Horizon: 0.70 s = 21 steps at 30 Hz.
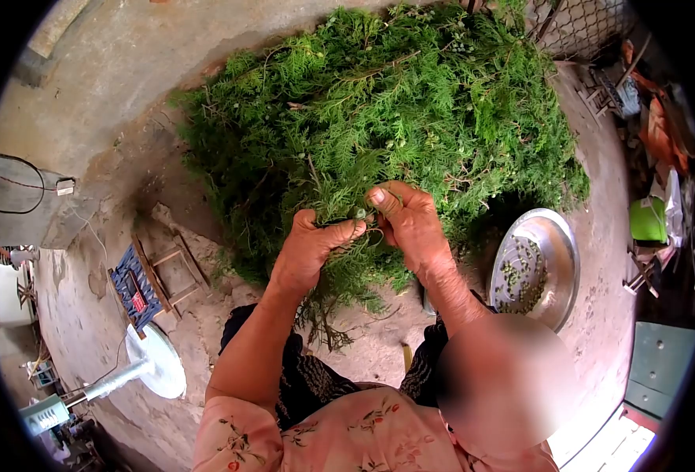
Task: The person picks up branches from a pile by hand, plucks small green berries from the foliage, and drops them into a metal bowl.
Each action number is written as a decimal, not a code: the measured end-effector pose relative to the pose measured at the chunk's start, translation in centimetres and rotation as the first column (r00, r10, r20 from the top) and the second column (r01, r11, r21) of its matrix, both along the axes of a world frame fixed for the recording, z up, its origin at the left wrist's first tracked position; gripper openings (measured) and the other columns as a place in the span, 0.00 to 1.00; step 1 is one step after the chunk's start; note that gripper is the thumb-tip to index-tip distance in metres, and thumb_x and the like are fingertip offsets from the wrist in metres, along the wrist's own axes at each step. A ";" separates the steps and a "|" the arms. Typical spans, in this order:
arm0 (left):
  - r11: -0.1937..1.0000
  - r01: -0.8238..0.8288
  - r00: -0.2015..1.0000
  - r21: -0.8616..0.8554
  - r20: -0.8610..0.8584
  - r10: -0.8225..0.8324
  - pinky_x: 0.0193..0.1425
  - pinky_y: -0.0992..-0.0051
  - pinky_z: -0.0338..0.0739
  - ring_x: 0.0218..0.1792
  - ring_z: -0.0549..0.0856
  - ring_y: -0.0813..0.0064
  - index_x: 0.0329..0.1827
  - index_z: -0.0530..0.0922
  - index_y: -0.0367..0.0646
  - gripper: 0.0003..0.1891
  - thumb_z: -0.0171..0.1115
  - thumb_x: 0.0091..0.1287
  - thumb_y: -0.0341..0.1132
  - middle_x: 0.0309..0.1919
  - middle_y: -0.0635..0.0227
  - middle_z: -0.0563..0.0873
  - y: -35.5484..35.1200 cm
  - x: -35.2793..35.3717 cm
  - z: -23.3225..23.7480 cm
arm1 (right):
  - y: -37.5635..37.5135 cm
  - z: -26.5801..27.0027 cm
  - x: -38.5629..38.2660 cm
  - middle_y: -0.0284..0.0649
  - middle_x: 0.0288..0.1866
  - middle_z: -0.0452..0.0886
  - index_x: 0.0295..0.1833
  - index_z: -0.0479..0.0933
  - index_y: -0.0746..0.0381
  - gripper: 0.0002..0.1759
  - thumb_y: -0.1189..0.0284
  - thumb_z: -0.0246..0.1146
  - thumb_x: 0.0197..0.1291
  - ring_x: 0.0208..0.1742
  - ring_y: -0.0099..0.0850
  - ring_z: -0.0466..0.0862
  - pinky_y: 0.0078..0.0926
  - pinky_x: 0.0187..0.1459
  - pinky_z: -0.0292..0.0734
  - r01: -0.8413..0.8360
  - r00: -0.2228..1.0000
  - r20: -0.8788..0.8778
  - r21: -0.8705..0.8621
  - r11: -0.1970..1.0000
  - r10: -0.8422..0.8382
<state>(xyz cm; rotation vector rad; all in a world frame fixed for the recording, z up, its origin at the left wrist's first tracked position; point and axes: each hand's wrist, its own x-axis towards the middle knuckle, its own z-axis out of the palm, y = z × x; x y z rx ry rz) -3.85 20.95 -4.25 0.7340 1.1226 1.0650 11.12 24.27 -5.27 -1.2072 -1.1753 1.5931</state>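
Note:
My left hand (310, 248) is closed around a leafy evergreen sprig (347, 271), its thumb pointing right along the stem. A small pale green cone (359, 213) shows just above that thumb. Close beside it, my right hand (410, 224) has its thumb and fingers pinched on the same greenery; the exact spot of its grip is partly hidden. Both hands are in front of a big heap of cut evergreen branches (410, 110), with feathery green leaves and brown twigs. On the right, a shiny metal basin (564, 271) contains many small green cones (520, 271).
To the left are a small wooden-framed stool (139, 283) with a blue woven top and a white fan-like stand with a round base (159, 366). A bright green container (648, 220) and clutter line the right side. Bare concrete floor (72, 291) surrounds the heap.

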 end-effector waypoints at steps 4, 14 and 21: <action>1.000 -0.002 1.000 0.028 0.031 0.001 0.28 0.82 0.65 0.22 0.71 0.87 0.34 0.83 0.39 0.08 0.69 0.54 0.33 0.19 0.78 0.77 -0.1 -0.4 -0.4 | 0.1 0.6 0.7 0.30 0.21 0.72 0.41 0.75 0.64 0.11 0.67 0.60 0.60 0.16 0.18 0.67 0.16 0.16 0.62 0.079 0.963 -0.211 -0.381 0.921 -0.169; 0.987 -0.125 0.992 -0.097 -0.039 0.122 0.33 0.76 0.68 0.28 0.75 0.80 0.36 0.69 0.43 0.19 0.72 0.48 0.32 0.26 0.72 0.80 0.1 -0.7 -1.0 | 0.7 0.9 2.3 0.34 0.30 0.78 0.36 0.74 0.61 0.09 0.67 0.63 0.57 0.18 0.18 0.68 0.13 0.17 0.59 0.157 0.789 -0.505 -0.383 0.910 -0.349; 0.997 0.064 0.980 0.033 -0.193 -0.057 0.21 0.82 0.62 0.17 0.70 0.86 0.24 0.80 0.42 0.05 0.67 0.55 0.31 0.16 0.76 0.76 0.3 -0.6 -1.6 | -0.6 -0.8 0.8 0.32 0.32 0.79 0.46 0.80 0.60 0.11 0.73 0.63 0.57 0.24 0.15 0.73 0.10 0.22 0.69 -0.046 0.998 -0.033 0.080 0.996 0.049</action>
